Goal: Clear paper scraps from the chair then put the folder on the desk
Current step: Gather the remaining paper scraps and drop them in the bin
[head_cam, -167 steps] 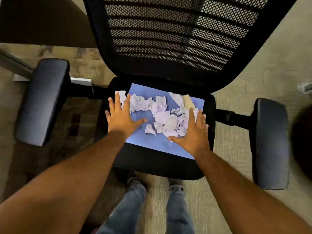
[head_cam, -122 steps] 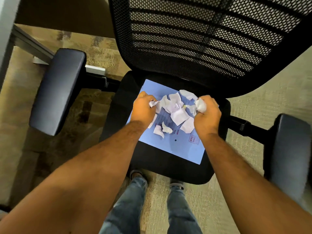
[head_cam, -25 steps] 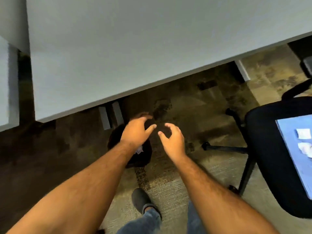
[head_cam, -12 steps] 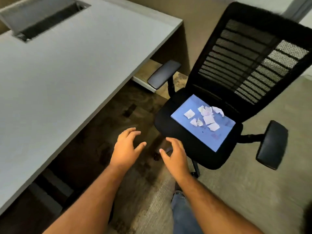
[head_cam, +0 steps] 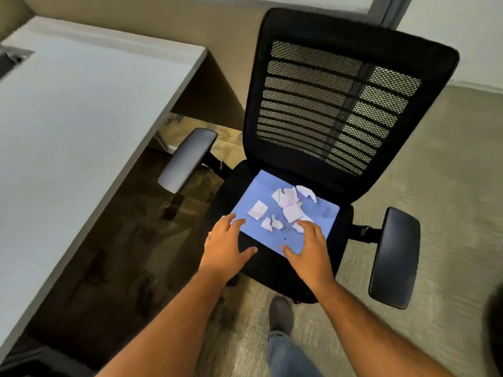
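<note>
Step in hand: scrap clearing, part done by the look of it; folder move not yet begun.
Chair (head_cam: 351, 104): black mesh-back office chair, seat facing the person, just right of the desk.
Folder (head_cam: 321, 216): blue, lying flat on the chair seat, one corner pointing toward the person.
Paper scraps (head_cam: 290, 206): about 7 white torn pieces on the folder, a loose clump toward the backrest, 3 or 4 smaller bits nearer the front; exact count unsure, edges blur together.
Left hand (head_cam: 224, 247): empty, fingers straight and spread, palm down over the folder's near-left corner, fingertips at its edge.
Right hand (head_cam: 309, 246): empty, fingers spread and relaxed, fingertips just beside the nearest small scraps; contact with the folder cannot be told from this angle.
Desk (head_cam: 68, 126): pale grey top, left of the chair, well apart from the folder.
Next move, as judged: bring both hands in from either side, rake the scraps into 1 pile and pinch them up; small bits likely to slip, so a second pass is probable.
Risk: sweeping may slide the folder on the seat or flick scraps onto the carpet (head_cam: 449, 186).
</note>
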`<state>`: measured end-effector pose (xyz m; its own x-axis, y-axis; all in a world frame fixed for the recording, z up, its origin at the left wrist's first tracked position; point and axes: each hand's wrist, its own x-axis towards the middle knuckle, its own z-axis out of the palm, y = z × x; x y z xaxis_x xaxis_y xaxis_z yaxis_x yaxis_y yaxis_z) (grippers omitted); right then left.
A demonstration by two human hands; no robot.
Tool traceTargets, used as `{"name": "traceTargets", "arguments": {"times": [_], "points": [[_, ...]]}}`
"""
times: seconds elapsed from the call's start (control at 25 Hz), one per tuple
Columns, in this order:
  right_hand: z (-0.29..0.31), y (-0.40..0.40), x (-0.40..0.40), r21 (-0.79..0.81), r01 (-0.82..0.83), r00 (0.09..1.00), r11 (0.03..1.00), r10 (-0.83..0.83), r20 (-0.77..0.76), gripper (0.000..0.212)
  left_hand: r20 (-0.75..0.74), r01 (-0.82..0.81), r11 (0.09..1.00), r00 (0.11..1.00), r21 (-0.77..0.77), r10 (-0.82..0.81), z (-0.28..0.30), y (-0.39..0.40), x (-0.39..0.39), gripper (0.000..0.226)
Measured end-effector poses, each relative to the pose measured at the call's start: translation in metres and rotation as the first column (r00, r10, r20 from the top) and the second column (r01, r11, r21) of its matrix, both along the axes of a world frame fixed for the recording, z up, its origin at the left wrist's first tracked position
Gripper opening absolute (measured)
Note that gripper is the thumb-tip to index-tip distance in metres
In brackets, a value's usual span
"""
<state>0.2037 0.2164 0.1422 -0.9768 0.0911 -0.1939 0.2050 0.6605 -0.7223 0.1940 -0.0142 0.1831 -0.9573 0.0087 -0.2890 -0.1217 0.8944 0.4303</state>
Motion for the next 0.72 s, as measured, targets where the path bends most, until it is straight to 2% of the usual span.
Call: {"name": "traceTargets", "arguments": {"times": [0.12, 0.32, 0.44, 0.6, 0.72], "points": [[-0.034, 0.039, -0.031, 0.069, -0.029, 0.997, 0.997, 0.024, 0.075, 0.079, 0.045, 0.04, 0.998, 0.998, -0.04, -0.038, -0.035, 0.036, -0.03, 0.09], [-0.096, 0.069, -0.069, 0.136, -0.048, 0.993, 0.99, 0.033, 0.11, 0.083, 0.06, 0.052, 0.995, 0.997, -0.084, -0.047, -0.099, 0.062, -0.052, 0.098], [-0.127, 0.073, -0.091, 0.23, -0.121, 0.988, 0.966, 0.096, 0.118, 0.106, 0.099, 0.152, 0.972, 0.986, -0.181, -0.136, -0.142, 0.065, -0.068, 0.107], [-0.161, 0.074, -0.127, 0.394, -0.284, 0.958, 0.874, 0.237, 0.163, 0.148, 0.112, 0.294, 0.91, 0.955, -0.291, -0.273, -0.198, 0.063, -0.103, 0.123], [-0.175, 0.079, -0.166, 0.453, -0.339, 0.941, 0.824, 0.295, 0.168, 0.159, 0.064, 0.395, 0.856, 0.915, -0.334, -0.398, -0.222, 0.064, -0.14, 0.132]]}}
